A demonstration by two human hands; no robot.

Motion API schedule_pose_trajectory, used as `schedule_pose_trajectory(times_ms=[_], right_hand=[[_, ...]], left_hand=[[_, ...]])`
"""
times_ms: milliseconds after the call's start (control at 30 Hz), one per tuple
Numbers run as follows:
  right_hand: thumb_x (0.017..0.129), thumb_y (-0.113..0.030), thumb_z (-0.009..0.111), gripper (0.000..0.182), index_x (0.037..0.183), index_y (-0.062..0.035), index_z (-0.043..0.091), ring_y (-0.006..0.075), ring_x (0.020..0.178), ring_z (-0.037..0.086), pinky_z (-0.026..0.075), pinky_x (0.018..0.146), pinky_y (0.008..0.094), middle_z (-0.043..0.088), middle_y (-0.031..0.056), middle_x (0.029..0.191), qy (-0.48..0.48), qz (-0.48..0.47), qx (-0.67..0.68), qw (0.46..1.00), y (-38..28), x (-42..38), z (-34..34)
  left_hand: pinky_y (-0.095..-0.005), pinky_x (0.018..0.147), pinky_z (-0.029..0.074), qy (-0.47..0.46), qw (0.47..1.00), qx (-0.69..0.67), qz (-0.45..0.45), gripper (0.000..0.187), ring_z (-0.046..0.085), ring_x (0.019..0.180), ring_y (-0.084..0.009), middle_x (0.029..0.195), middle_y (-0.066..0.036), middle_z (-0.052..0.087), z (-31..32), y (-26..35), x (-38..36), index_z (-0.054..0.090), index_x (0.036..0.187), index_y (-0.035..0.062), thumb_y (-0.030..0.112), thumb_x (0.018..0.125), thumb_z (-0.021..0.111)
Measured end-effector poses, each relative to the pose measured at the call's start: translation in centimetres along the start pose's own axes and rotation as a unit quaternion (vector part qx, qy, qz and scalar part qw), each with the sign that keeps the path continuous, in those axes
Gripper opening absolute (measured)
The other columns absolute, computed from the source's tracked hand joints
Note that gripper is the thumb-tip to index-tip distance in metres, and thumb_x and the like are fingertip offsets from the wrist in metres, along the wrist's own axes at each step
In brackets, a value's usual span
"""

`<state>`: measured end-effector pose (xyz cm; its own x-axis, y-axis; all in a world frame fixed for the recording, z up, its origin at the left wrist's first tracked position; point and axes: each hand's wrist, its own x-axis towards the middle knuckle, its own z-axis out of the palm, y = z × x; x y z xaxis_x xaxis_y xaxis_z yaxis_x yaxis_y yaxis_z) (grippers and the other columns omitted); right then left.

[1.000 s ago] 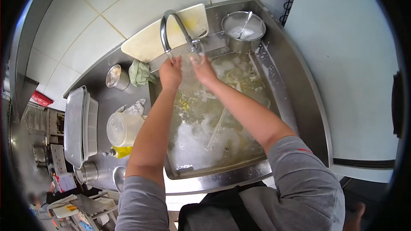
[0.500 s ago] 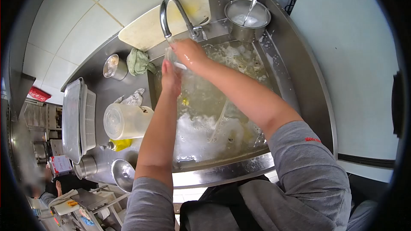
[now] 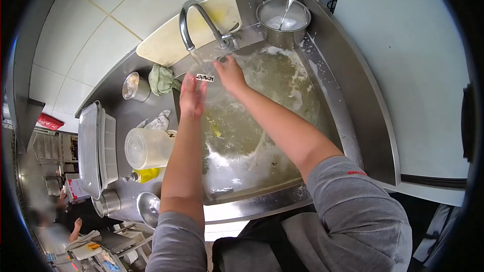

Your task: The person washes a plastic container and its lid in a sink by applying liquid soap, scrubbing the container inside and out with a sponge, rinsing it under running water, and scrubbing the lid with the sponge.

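Observation:
Both my hands are at a clear plastic container with a small written label [image 3: 205,77], under the curved metal faucet [image 3: 186,27]. Water runs from the spout onto it. My left hand [image 3: 192,95] grips its near left side, fingers wrapped up around it. On the far right side, my right hand [image 3: 231,74] holds its edge with bent fingers. The container's outline is hard to make out because it is see-through and wet. Below lies the sink [image 3: 348,141], full of cloudy, foamy water with yellowish scraps floating in it.
A metal pot [image 3: 283,22] with a spoon stands at the back right. Behind the faucet leans a white cutting board [image 3: 156,45]. On the left counter are a green cloth [image 3: 161,79], a plastic tub [image 3: 148,148], a yellow bottle [image 3: 146,175], a basket [image 3: 107,146] and metal bowls.
My right hand has moved down and right, from under the spout to the container's side. The container has turned so its label faces me. The view has shifted slightly.

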<state>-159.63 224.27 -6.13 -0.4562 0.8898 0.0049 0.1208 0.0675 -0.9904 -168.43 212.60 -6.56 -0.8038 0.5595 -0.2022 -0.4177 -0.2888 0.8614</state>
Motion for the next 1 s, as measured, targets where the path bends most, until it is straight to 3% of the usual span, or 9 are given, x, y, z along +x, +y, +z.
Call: schedule_pose_trajectory(times_ms=[33, 167, 233, 300, 367, 500, 700, 767, 1000], right_hand=[[0.095, -0.027, 0.053, 0.042, 0.126, 0.0011, 0.052, 0.0363, 0.088, 0.065, 0.05, 0.079, 0.0421, 0.067, 0.0206, 0.097, -0.132, 0.142, 0.208, 0.959, 0.0, -0.1, -0.4], [0.093, -0.019, 0.057, 0.04, 0.13, -0.0028, 0.052, 0.0246, 0.091, 0.066, 0.053, 0.075, 0.0345, 0.066, 0.0174, 0.102, -0.116, 0.007, 0.182, 0.976, -0.3, -3.9, -1.2], [0.093, -0.012, 0.054, 0.039, 0.132, -0.0128, 0.052, 0.0244, 0.101, 0.063, 0.054, 0.08, 0.036, 0.064, 0.0138, 0.113, -0.211, -0.065, -0.038, 0.975, -3.7, -6.6, -4.1], [0.093, -0.011, 0.053, 0.041, 0.134, -0.017, 0.051, 0.0249, 0.109, 0.06, 0.05, 0.088, 0.04, 0.06, 0.0109, 0.122, -0.188, -0.189, -0.141, 0.953, -1.2, -6.0, -4.1], [0.093, -0.016, 0.054, 0.047, 0.14, -0.0187, 0.045, 0.0263, 0.134, 0.041, 0.031, 0.109, 0.0488, 0.04, 0.0056, 0.148, -0.185, -0.356, -0.366, 0.84, 0.1, -4.3, -4.5], [0.095, -0.024, 0.05, 0.052, 0.145, -0.0191, 0.036, 0.0302, 0.138, 0.033, 0.018, 0.114, 0.054, 0.028, 0.0053, 0.154, -0.207, -0.345, -0.381, 0.832, 0.1, -4.4, -4.6], [0.092, -0.017, 0.053, 0.055, 0.143, -0.0126, 0.036, 0.035, 0.136, 0.033, 0.027, 0.109, 0.0538, 0.029, 0.0104, 0.152, -0.029, -0.179, -0.18, 0.967, 0.5, -1.9, -0.1], [0.092, -0.01, 0.05, 0.047, 0.138, -0.0065, 0.042, 0.0363, 0.118, 0.054, 0.041, 0.1, 0.0445, 0.044, 0.0205, 0.14, 0.068, -0.045, 0.15, 0.985, -0.8, -1.8, 1.1], [0.094, -0.005, 0.045, 0.034, 0.127, -0.0025, 0.051, 0.0283, 0.104, 0.064, 0.052, 0.084, 0.0385, 0.06, 0.0186, 0.121, -0.05, -0.075, 0.141, 0.986, -2.0, -4.2, 0.5]], left_hand=[[-0.0281, 0.085, 0.05, -0.002, 1.0, -0.001, -0.002, 0.034, 0.059, 0.104, -0.018, 0.12, -0.008, 0.06, 0.0, -0.5, 0.4, 0.054, 0.124, 0.0045, 0.026, 0.099, 0.051], [-0.0341, 0.087, 0.048, 0.013, 0.989, 0.148, -0.024, 0.046, 0.058, 0.102, -0.0222, 0.123, -0.011, 0.056, 1.2, -2.4, 3.4, 0.049, 0.13, 0.0059, 0.039, 0.098, 0.049], [-0.036, 0.088, 0.047, -0.042, 0.995, 0.091, -0.024, 0.05, 0.057, 0.102, -0.024, 0.125, -0.013, 0.055, 2.5, -1.8, 3.0, 0.048, 0.131, 0.0052, 0.042, 0.098, 0.049], [-0.039, 0.092, 0.046, -0.092, 0.977, -0.027, -0.188, 0.049, 0.057, 0.107, -0.0255, 0.126, -0.016, 0.054, 5.6, 1.7, 0.0, 0.044, 0.134, 0.0029, 0.037, 0.099, 0.044], [-0.0399, 0.093, 0.046, -0.144, 0.97, 0.026, -0.196, 0.046, 0.057, 0.109, -0.0265, 0.127, -0.016, 0.054, 5.3, 3.1, -0.2, 0.041, 0.136, 0.0031, 0.032, 0.1, 0.041], [-0.0389, 0.087, 0.051, -0.176, 0.964, 0.117, -0.162, 0.041, 0.06, 0.106, -0.026, 0.12, -0.014, 0.058, 0.1, 1.5, 3.3, 0.035, 0.138, 0.0039, 0.018, 0.1, 0.041], [-0.0282, 0.066, 0.055, -0.09, 0.972, 0.2, -0.081, 0.041, 0.063, 0.096, -0.0158, 0.109, -0.009, 0.063, 1.5, 1.1, -1.0, 0.037, 0.137, 0.0119, 0.024, 0.1, 0.05], [-0.0273, 0.066, 0.054, -0.08, 0.976, 0.186, -0.085, 0.042, 0.062, 0.095, -0.0138, 0.111, -0.007, 0.062, 0.7, 0.3, -1.3, 0.037, 0.138, 0.0141, 0.024, 0.099, 0.051], [-0.0353, 0.071, 0.051, -0.082, 0.983, -0.001, -0.164, 0.037, 0.064, 0.082, -0.0219, 0.113, -0.003, 0.061, 0.2, -1.2, 0.8, 0.052, 0.122, 0.0117, 0.041, 0.099, 0.048]])
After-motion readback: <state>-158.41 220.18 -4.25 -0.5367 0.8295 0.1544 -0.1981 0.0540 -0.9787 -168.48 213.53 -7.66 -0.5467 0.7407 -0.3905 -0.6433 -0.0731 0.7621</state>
